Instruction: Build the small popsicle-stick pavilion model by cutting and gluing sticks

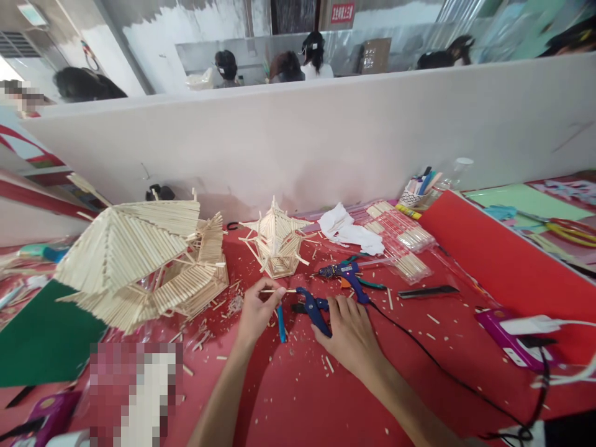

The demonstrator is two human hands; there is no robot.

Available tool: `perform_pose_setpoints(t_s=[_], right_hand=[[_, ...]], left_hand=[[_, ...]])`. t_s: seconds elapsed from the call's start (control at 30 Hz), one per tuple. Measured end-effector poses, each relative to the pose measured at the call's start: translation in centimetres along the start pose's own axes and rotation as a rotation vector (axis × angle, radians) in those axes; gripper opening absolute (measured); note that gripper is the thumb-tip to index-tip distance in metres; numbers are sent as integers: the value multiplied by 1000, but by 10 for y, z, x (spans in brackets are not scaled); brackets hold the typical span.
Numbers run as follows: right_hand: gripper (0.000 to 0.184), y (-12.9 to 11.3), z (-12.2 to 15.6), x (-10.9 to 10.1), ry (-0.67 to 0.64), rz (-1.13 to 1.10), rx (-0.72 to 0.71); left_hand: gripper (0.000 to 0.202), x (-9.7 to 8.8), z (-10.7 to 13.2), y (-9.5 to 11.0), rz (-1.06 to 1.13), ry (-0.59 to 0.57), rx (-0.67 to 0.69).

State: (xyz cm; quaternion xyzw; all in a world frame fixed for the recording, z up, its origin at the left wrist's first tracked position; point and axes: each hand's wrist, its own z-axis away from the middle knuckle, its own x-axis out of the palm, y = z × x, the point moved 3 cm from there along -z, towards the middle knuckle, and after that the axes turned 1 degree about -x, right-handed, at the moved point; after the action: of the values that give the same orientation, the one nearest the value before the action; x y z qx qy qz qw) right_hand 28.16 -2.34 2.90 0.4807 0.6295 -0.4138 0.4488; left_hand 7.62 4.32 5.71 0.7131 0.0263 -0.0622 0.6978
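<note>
My left hand (pixel 257 312) pinches a thin wooden stick (pixel 279 290) that lies level just above the red table (pixel 288 397). My right hand (pixel 348 330) lies over the blue-handled cutters (pixel 313 308), its fingers curled round one handle; the other blue handle (pixel 281 324) points down toward me. Just behind the hands stands a small stick-built model (pixel 277 243). A blue hot glue gun (pixel 347 273) lies right of it, its black cord (pixel 447 372) running off to the lower right.
A large stick-built pavilion (pixel 139 261) fills the left side over a green sheet (pixel 41 338). Bags of sticks (pixel 403 242), a white cloth (pixel 347 231), a black comb (pixel 428 290) and a purple device (pixel 507 338) lie on the right. Stick offcuts litter the table. A white partition (pixel 326 136) stands behind, with people beyond it.
</note>
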Motion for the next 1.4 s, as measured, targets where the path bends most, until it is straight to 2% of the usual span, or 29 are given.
perform_pose_setpoints(t_s=[0.07,0.23,0.33,0.43,0.67,0.8,1.0,1.17,1.3,1.4], right_hand=[[45,-5,-3,-9,93,-52,-82],[22,-21,-29,-45,330,-173,-365],[23,-28,-52,-56,342,-140,-485],[18,-28,-71,-57,314,-153,-556],[7,-22,-96,-60,202,-183,-555],[8,-22,-112,-62,153,-210,-540],[12,-20,-133,-56,111,-331,-507],[11,-12,-138,-52,74,-450,-468],[9,-2,-138,-57,17,-554,-404],[13,6,-139,-65,-5,-557,-357]], left_hand=[[30,4,1,-1,48,40,-26],[33,13,5,1,145,96,-48],[33,19,4,2,189,105,-33],[32,24,1,-2,251,139,-26],[34,39,-9,-16,583,195,-11],[35,47,-16,-17,678,263,2],[34,55,-26,-17,655,354,28],[34,58,-31,-20,601,385,42],[35,57,-32,-22,576,391,9],[35,57,-32,-22,570,395,-18]])
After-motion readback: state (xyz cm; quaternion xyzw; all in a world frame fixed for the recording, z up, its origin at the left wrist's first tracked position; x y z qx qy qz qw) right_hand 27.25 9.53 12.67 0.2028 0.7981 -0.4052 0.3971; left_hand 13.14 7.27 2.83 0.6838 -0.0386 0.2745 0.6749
